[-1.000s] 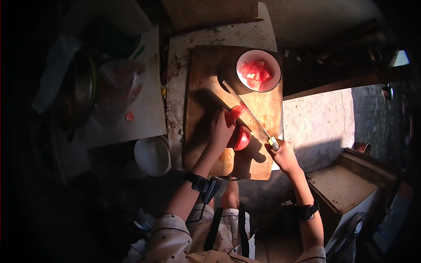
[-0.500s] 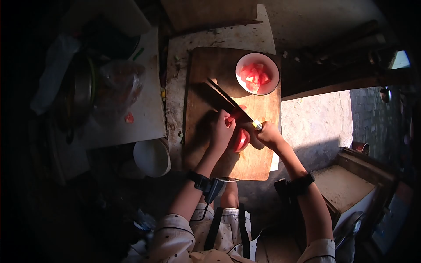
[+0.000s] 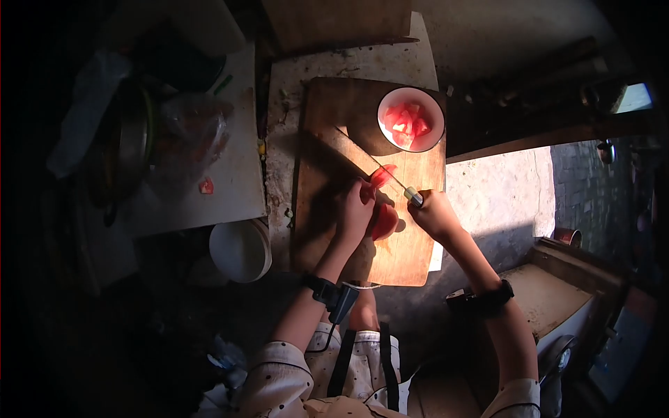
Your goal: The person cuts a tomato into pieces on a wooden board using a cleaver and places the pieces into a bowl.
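My right hand is wrapped round the handle of a knife, whose blade points up and left over the wooden cutting board. The blade crosses a red piece of what looks like tomato. Close to the blade's left side, my left hand pinches the red food, its fingertips partly in shadow. A larger red piece lies on the board between both hands. Near the board's top right corner stands a white bowl holding several red chunks.
On the left, a pale surface bears a plastic bag, a small red piece and a round pan. A white bucket stands below it. A wooden cabinet is at the lower right.
My right hand has moved slightly right, and the blade now shows as a thin edge rather than a broad dark side. The view has shifted slightly.
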The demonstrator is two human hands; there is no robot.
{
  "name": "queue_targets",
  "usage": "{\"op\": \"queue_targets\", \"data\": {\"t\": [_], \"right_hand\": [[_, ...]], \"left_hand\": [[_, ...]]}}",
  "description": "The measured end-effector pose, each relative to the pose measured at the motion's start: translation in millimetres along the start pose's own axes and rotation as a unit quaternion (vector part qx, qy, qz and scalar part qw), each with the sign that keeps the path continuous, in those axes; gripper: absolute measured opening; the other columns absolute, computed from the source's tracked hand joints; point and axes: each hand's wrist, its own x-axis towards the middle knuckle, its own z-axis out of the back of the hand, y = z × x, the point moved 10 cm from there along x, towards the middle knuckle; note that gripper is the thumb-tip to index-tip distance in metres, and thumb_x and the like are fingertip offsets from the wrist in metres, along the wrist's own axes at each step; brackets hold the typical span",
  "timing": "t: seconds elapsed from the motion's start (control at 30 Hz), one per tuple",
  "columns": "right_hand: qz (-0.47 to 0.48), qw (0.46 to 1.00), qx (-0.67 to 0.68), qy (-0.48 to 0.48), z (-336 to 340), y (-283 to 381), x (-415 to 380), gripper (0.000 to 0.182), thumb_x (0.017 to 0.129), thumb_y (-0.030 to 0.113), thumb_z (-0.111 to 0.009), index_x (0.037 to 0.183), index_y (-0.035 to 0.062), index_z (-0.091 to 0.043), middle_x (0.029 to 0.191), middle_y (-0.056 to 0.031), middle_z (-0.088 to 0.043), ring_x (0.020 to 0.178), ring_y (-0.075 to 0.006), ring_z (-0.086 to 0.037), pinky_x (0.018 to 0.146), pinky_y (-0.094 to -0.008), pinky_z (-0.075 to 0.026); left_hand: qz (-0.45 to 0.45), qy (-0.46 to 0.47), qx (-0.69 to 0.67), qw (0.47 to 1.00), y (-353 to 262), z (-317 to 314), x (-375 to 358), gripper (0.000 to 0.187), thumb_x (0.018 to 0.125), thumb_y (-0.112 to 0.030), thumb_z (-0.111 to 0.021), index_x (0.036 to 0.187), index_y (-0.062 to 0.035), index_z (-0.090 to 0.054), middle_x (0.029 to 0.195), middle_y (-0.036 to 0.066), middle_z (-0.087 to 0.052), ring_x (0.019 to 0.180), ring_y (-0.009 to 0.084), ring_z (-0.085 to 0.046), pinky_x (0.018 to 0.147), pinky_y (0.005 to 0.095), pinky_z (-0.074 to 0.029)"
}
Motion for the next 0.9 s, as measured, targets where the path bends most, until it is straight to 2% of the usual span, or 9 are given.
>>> {"op": "queue_targets", "data": {"t": [0.1,0.27,0.43,0.47,0.67,0.73,0.83,0.87,0.9], "right_hand": [[-0.002,1.000,0.019,0.020,-8.4,5.4,-2.2,0.020,0.070,0.019,-0.052,0.068,-0.0007,-0.057,0.066,-0.0231,-0.054,0.067,-0.0385,-0.054,0.061,-0.0407,-0.044],[-0.008,0.998,-0.059,0.014,-25.5,-6.1,11.0,0.021,0.070,0.020,-0.052,0.069,-0.0004,-0.059,0.066,-0.0245,-0.055,0.069,-0.0385,-0.056,0.064,-0.0403,-0.046],[-0.112,0.989,-0.088,0.034,-46.7,-29.1,15.4,0.024,0.068,0.021,-0.055,0.075,-0.0014,-0.061,0.077,-0.0231,-0.058,0.077,-0.0355,-0.058,0.068,-0.0397,-0.047],[-0.113,0.989,-0.088,0.033,-48.4,-32.0,16.0,0.024,0.068,0.021,-0.055,0.075,-0.0014,-0.061,0.077,-0.0231,-0.058,0.077,-0.0355,-0.058,0.068,-0.0397,-0.047],[-0.047,0.996,-0.051,0.053,-39.8,-15.1,13.5,0.022,0.069,0.021,-0.055,0.076,0.0015,-0.061,0.070,-0.0234,-0.057,0.073,-0.0370,-0.056,0.067,-0.0406,-0.045],[-0.020,1.000,-0.020,0.002,-22.7,0.4,3.2,0.020,0.069,0.021,-0.055,0.076,0.0032,-0.060,0.068,-0.0225,-0.056,0.069,-0.0375,-0.055,0.064,-0.0410,-0.045],[0.000,0.999,0.017,-0.038,-2.1,7.1,-20.8,0.017,0.070,0.016,-0.055,0.072,-0.0005,-0.056,0.062,-0.0215,-0.053,0.060,-0.0367,-0.052,0.057,-0.0380,-0.043],[0.022,0.996,0.051,-0.070,7.3,8.6,-30.1,0.018,0.071,0.014,-0.055,0.067,-0.0033,-0.052,0.057,-0.0212,-0.050,0.053,-0.0361,-0.048,0.052,-0.0357,-0.041],[0.020,0.993,0.076,-0.089,13.8,4.8,-39.6,0.017,0.071,0.013,-0.056,0.071,-0.0038,-0.053,0.054,-0.0178,-0.048,0.046,-0.0270,-0.046,0.050,-0.0324,-0.040]], "left_hand": [[0.052,0.011,0.018,0.998,7.4,-3.2,1.2,0.011,0.071,-0.005,-0.056,0.080,-0.0024,-0.053,0.077,0.016,-0.057,0.075,0.0311,-0.057,0.063,0.0350,-0.046],[0.035,0.006,0.048,0.998,19.3,-5.1,1.9,0.014,0.071,-0.007,-0.057,0.084,-0.0040,-0.055,0.078,0.016,-0.058,0.074,0.0325,-0.057,0.065,0.0363,-0.046],[0.060,-0.004,0.101,0.993,26.3,-3.1,0.6,0.016,0.065,-0.006,-0.058,0.081,-0.0039,-0.057,0.076,0.015,-0.059,0.070,0.0321,-0.057,0.062,0.0365,-0.047],[0.031,-0.015,0.102,0.994,21.8,-1.8,0.9,0.016,0.065,-0.006,-0.058,0.081,-0.0042,-0.057,0.076,0.014,-0.060,0.069,0.0323,-0.057,0.062,0.0372,-0.047],[0.016,-0.007,0.090,0.996,28.2,-7.1,5.9,0.015,0.068,-0.008,-0.058,0.083,-0.0056,-0.056,0.075,0.015,-0.059,0.073,0.0337,-0.056,0.064,0.0375,-0.047],[0.005,-0.003,0.071,0.997,25.9,-7.8,6.7,0.018,0.067,-0.007,-0.057,0.085,-0.0057,-0.056,0.072,0.015,-0.058,0.072,0.0341,-0.055,0.063,0.0366,-0.047],[0.001,0.024,0.054,0.998,25.1,-17.1,11.1,0.026,0.067,-0.007,-0.058,0.092,-0.0058,-0.052,0.085,0.016,-0.056,0.084,0.0331,-0.053,0.060,0.0362,-0.047],[-0.068,-0.012,0.069,0.995,16.8,-18.6,11.9,0.033,0.066,-0.008,-0.060,0.098,-0.0065,-0.050,0.093,0.015,-0.051,0.089,0.0318,-0.050,0.063,0.0366,-0.046],[-0.137,-0.048,0.083,0.986,5.9,-18.4,11.2,0.040,0.066,-0.008,-0.061,0.103,-0.0073,-0.048,0.101,0.014,-0.047,0.093,0.0305,-0.047,0.066,0.0370,-0.046]]}}
